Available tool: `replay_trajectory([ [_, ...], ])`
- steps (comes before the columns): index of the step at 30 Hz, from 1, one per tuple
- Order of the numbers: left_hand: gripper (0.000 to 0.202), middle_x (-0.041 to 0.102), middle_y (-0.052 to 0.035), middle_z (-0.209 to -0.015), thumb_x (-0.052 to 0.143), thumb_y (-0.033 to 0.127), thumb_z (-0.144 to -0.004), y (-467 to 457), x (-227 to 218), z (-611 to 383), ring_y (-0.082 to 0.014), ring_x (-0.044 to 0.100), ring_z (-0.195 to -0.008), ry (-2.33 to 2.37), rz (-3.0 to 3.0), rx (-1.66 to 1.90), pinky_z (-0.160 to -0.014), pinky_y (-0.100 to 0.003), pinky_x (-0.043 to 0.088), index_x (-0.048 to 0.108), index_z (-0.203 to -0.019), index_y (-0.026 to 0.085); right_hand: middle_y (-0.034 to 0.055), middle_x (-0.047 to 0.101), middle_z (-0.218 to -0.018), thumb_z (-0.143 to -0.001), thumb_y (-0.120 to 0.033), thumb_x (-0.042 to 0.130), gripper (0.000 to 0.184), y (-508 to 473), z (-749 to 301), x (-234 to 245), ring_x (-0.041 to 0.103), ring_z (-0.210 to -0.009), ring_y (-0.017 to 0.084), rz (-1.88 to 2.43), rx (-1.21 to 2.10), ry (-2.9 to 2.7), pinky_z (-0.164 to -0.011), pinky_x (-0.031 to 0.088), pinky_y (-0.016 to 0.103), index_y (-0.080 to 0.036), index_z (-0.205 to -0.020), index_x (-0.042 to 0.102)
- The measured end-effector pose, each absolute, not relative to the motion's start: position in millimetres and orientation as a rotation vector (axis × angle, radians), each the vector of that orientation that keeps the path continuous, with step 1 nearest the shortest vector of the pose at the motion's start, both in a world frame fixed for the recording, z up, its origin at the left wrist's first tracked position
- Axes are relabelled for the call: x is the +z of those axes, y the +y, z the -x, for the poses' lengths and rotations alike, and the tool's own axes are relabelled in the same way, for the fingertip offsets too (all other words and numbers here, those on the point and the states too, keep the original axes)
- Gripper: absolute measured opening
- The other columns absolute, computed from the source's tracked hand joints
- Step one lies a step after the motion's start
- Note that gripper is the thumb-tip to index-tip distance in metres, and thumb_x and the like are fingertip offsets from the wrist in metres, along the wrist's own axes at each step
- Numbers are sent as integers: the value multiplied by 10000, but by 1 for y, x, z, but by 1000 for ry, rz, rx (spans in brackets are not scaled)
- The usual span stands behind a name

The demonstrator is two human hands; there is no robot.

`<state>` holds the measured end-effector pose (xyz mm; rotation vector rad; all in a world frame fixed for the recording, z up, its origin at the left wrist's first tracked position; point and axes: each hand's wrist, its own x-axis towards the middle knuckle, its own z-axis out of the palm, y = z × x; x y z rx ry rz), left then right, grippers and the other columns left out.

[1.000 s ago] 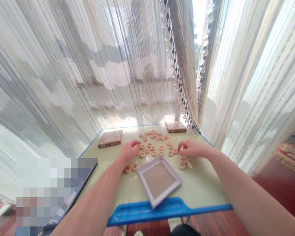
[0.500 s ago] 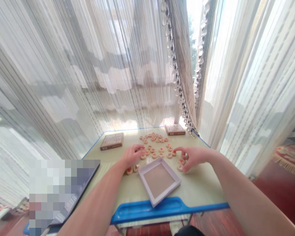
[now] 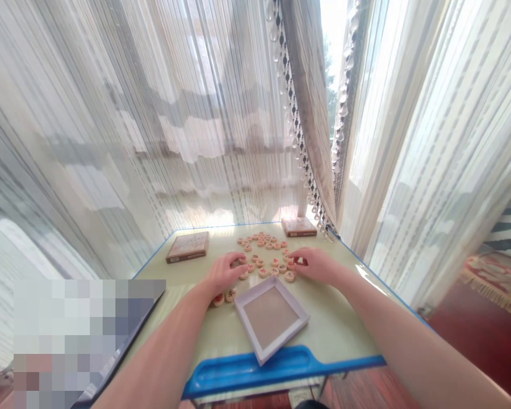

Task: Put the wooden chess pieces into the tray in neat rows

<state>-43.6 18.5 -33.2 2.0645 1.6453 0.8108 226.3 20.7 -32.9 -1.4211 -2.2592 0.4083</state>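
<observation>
Several round wooden chess pieces [image 3: 262, 250] with red and dark characters lie scattered on a pale table [image 3: 344, 318]. My left hand [image 3: 222, 272] rests curled over pieces at the left of the cluster, fingertips on one. My right hand [image 3: 315, 264] is closed in a pinch around pieces at the right of the cluster. Two more pieces [image 3: 224, 297] lie beside my left wrist. A shallow white square box tray [image 3: 271, 317], with nothing in it, sits just in front of both hands.
Two flat brown boxes lie on the table, one at the back left [image 3: 188, 246] and one at the back right [image 3: 298, 226]. The table has a blue rim [image 3: 255, 369]. Sheer curtains and a beaded fringe [image 3: 300, 153] surround it. A dark board [image 3: 140, 318] lies at the left.
My right hand moved left, sweeping the pieces from its right side in toward the cluster. My left hand stayed on the left pieces. The view shifted slightly.
</observation>
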Motion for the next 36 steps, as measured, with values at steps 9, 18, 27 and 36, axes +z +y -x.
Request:
replay_trajectory([
  [9, 590, 422, -65, -1384, 513, 574, -726, 29, -43, 47, -289, 329, -1301, 1545, -2141, 684, -1088, -408, 218, 583, -1195, 224, 78, 349, -1433, -882, -401, 366, 512, 50, -217, -57, 266, -1334, 239, 1363, 312, -2210, -1103, 214, 386, -160, -1327, 445],
  [18, 551, 461, -54, -1356, 413, 542, -799, 28, -44, 47, -247, 392, -1269, 1524, -2085, 773, -1077, -381, 251, 540, -1235, 231, 66, 508, -1313, -873, -410, 377, 470, 47, -215, -57, 443, -1213, 216, 1330, 391, -2221, -1049, 314, 383, -196, -1271, 504],
  [27, 494, 557, -78, -1262, 449, 527, -775, 26, -44, 47, -282, 491, -1168, 1568, -1999, 864, -1019, -395, 331, 621, -1111, 209, 15, 426, -1388, -871, -430, 377, 467, 50, -216, -60, 339, -1299, 190, 1358, 480, -2259, -1104, 218, 356, -245, -1281, 502],
  [36, 413, 660, -55, -1075, 416, 484, -793, 26, -45, 47, -260, 584, -999, 1577, -2083, 857, -909, -366, 418, 660, -1005, 227, 57, 452, -1365, -857, -419, 397, 477, 50, -218, -61, 383, -1267, 212, 1355, 478, -2244, -1088, 247, 379, -204, -1267, 514],
])
